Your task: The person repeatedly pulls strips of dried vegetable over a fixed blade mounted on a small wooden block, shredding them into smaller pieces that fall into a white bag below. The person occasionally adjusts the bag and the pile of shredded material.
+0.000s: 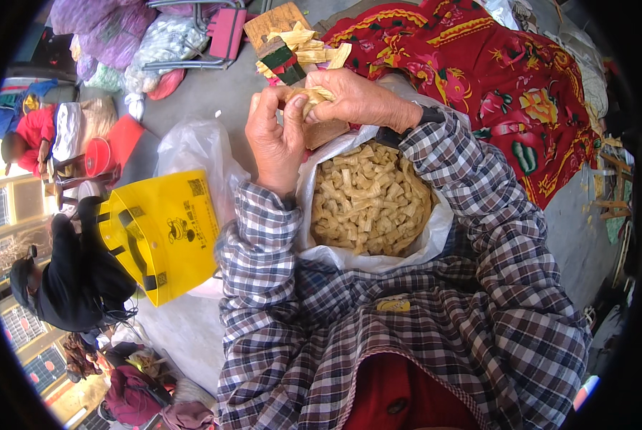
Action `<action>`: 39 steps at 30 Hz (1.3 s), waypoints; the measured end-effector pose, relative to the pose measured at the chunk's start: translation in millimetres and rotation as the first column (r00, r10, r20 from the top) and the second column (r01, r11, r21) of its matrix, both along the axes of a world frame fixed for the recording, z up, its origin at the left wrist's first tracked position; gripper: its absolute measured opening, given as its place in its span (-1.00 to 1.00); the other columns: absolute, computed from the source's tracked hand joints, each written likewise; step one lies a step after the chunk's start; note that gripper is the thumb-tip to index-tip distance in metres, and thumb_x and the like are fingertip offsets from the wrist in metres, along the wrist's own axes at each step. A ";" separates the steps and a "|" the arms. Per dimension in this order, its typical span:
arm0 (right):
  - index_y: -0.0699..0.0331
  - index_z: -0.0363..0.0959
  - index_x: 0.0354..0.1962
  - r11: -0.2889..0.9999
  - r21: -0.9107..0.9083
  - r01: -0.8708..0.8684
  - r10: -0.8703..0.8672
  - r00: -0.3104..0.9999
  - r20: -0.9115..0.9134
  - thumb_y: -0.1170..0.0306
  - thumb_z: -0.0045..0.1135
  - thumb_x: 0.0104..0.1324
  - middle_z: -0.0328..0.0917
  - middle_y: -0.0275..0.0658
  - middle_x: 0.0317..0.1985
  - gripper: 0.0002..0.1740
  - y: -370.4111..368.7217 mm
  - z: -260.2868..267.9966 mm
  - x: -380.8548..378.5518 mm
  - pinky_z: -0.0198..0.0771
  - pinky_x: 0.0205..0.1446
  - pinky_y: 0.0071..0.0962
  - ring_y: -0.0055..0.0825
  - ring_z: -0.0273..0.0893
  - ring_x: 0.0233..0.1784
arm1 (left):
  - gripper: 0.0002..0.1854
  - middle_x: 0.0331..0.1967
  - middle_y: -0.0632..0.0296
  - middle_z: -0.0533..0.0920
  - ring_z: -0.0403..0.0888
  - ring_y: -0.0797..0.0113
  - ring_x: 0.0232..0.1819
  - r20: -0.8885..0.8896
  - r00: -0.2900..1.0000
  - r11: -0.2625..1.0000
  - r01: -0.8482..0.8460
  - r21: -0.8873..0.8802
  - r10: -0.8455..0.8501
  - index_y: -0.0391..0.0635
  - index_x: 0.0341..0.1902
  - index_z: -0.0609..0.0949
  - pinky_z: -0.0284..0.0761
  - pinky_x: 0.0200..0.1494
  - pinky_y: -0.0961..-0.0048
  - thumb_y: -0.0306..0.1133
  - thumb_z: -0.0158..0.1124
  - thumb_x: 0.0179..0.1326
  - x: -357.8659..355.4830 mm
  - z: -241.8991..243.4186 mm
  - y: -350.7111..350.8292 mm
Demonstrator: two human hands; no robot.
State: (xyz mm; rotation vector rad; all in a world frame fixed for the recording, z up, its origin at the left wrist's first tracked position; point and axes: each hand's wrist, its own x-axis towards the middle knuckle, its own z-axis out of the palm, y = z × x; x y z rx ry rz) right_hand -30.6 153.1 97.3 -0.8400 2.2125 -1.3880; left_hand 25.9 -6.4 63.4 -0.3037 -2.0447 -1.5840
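Both of my hands meet over the far edge of a white plastic sack, pinching a pale strip of dried plant husk [316, 95], probably corn husk. My left hand [275, 137] grips its near left end between thumb and fingers. From the other side my right hand [348, 99] holds the strip, thumb pressed toward the left thumb. Below them, the open sack [372, 260] is full of small knotted husk pieces [369, 199]. Just beyond the hands lie loose flat husk strips [299, 40] and a dark green block [283, 62] with red on it.
A yellow bag [186, 252] with printing and a clear plastic bag [197, 150] stand at my left. A red flowered blanket [460, 75] spreads at the far right. Stuffed bags [111, 32] and a metal-framed chair [227, 35] are farther off. Several people sit leftward, one in black [74, 269].
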 end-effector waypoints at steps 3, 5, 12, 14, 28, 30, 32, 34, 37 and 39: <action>0.35 0.42 -0.33 0.989 -0.049 0.136 -0.144 0.955 -0.260 0.36 0.25 0.08 0.57 -0.10 -0.39 -0.73 -3.1 -1.5 4.3 0.46 -0.23 -0.39 -0.33 0.60 -0.26 | -0.95 -0.37 0.29 0.58 0.46 0.58 -0.32 0.131 0.976 0.931 0.118 0.345 -0.172 -0.22 -0.28 0.54 0.39 -0.27 0.59 -0.50 0.17 0.32 -1.5 -1.9 0.7; 0.32 0.44 -0.31 0.975 -0.127 0.183 -0.219 0.893 -0.394 0.37 0.26 0.06 0.58 -0.13 -0.37 -0.73 -7.5 -3.7 5.7 0.47 -0.22 -0.38 -0.31 0.60 -0.26 | -0.91 -0.34 0.31 0.59 0.46 0.63 -0.32 0.208 0.942 0.848 0.124 0.516 -0.265 -0.24 -0.25 0.55 0.40 -0.26 0.63 -0.47 0.13 0.35 -2.9 -2.0 0.4; 0.24 0.51 -0.34 0.979 -0.162 0.121 -0.192 0.810 -0.555 0.36 0.25 0.07 0.59 -0.20 -0.41 -0.80 -8.2 -9.8 7.9 0.47 -0.24 -0.35 -0.26 0.60 -0.32 | -0.80 -0.34 0.29 0.64 0.53 0.60 -0.36 0.331 0.826 0.719 0.124 0.684 -0.457 -0.26 -0.12 0.56 0.42 -0.25 0.65 -0.36 0.12 0.37 -3.4 4.7 -6.3; 0.26 0.52 -0.37 0.983 -0.136 0.120 -0.175 0.832 -0.527 0.34 0.26 0.07 0.59 -0.20 -0.44 -0.81 -4.8 -10.3 4.5 0.46 -0.25 -0.36 -0.28 0.60 -0.34 | -0.81 -0.33 0.30 0.62 0.51 0.61 -0.34 0.341 0.815 0.742 0.155 0.652 -0.469 -0.26 -0.07 0.51 0.42 -0.25 0.65 -0.43 0.16 0.31 -2.1 7.0 -8.5; 0.32 0.53 -0.46 0.984 -0.168 -0.061 0.086 0.985 0.149 0.27 0.23 0.15 0.50 -0.43 -0.52 -0.75 8.2 -10.9 -3.7 0.32 -0.28 -0.61 -0.72 0.40 -0.39 | -0.70 -0.45 0.23 0.44 0.41 0.40 -0.47 0.058 0.996 0.985 0.077 -0.157 -0.068 -0.19 -0.23 0.40 0.41 -0.34 0.51 -0.75 0.16 -0.03 1.7 4.3 -2.4; 0.35 0.55 -0.42 0.959 -0.284 -0.007 0.098 0.947 0.306 0.29 0.23 0.15 0.53 -0.43 -0.47 -0.76 8.1 -10.7 -2.4 0.33 -0.23 -0.63 -0.72 0.43 -0.34 | -0.74 -0.47 0.23 0.45 0.41 0.43 -0.48 0.043 0.997 0.987 0.067 -0.145 -0.062 -0.20 -0.26 0.42 0.42 -0.35 0.52 -0.75 0.16 -0.01 1.4 4.8 -2.8; 0.37 0.57 -0.36 0.926 -0.364 0.104 0.084 0.882 0.465 0.32 0.23 0.16 0.56 -0.42 -0.40 -0.76 7.0 -10.7 -1.2 0.36 -0.17 -0.64 -0.71 0.45 -0.29 | -0.78 -0.48 0.24 0.47 0.41 0.47 -0.49 0.066 0.997 0.997 0.045 -0.060 -0.041 -0.22 -0.28 0.44 0.42 -0.35 0.54 -0.73 0.17 0.01 0.6 5.3 -4.0; 0.37 0.57 -0.31 0.958 -0.280 0.066 0.010 0.965 0.262 0.33 0.22 0.16 0.58 -0.39 -0.35 -0.75 5.3 -10.4 -1.1 0.38 -0.12 -0.64 -0.70 0.47 -0.25 | -0.82 -0.50 0.27 0.48 0.39 0.53 -0.50 0.067 0.998 1.000 -0.001 -0.028 0.003 -0.24 -0.30 0.47 0.42 -0.35 0.57 -0.72 0.18 0.02 0.1 5.4 -5.4; 0.39 0.57 -0.25 0.984 -0.169 0.055 -0.042 0.996 0.083 0.35 0.20 0.16 0.59 -0.37 -0.33 -0.73 2.7 -9.9 -1.8 0.39 -0.09 -0.63 -0.69 0.48 -0.23 | -0.82 -0.50 0.29 0.48 0.39 0.54 -0.50 0.098 0.995 0.999 -0.015 -0.041 0.019 -0.24 -0.31 0.48 0.41 -0.37 0.57 -0.72 0.17 0.01 0.6 4.7 -6.9; 0.39 0.57 -0.24 0.990 -0.128 0.065 -0.059 0.997 0.056 0.35 0.20 0.16 0.59 -0.37 -0.33 -0.72 1.6 -9.5 -2.0 0.39 -0.09 -0.63 -0.68 0.48 -0.23 | -0.81 -0.50 0.28 0.48 0.39 0.53 -0.51 0.110 0.993 0.997 -0.040 -0.068 0.047 -0.23 -0.31 0.47 0.41 -0.39 0.56 -0.72 0.18 0.00 1.4 4.0 -6.4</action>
